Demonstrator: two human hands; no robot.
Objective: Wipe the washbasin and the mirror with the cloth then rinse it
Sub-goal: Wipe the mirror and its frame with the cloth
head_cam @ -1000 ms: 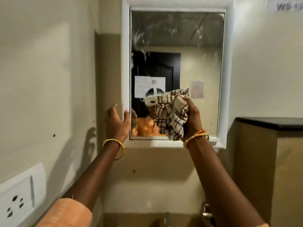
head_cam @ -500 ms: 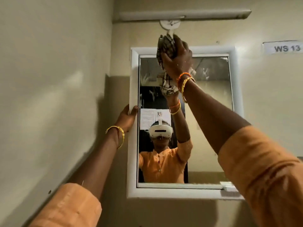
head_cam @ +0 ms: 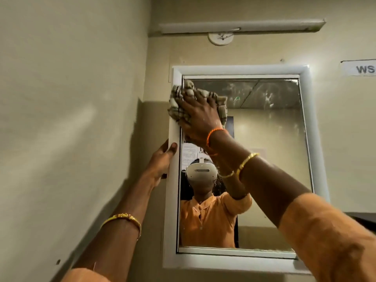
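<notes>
A white-framed mirror [head_cam: 270, 151] hangs on the beige wall ahead of me. My right hand [head_cam: 198, 117] presses a bunched checked cloth [head_cam: 176, 102] flat against the glass at its upper left corner, overlapping the frame. My left hand [head_cam: 160, 161] grips the mirror's left frame edge about halfway up. White smears mark the upper right of the glass. The washbasin is out of view.
A side wall [head_cam: 71, 119] stands close on the left. Above the mirror are a tube light fitting [head_cam: 242, 27] and a round white wall fitting [head_cam: 220, 38]. A paper label [head_cam: 360, 68] is stuck to the wall at the right. A dark ledge [head_cam: 364, 217] shows at the right edge.
My right hand carried the cloth from the lower glass up above the frame's top, then down to the upper left corner. My left hand slid higher up the left frame edge. My view tilted upward.
</notes>
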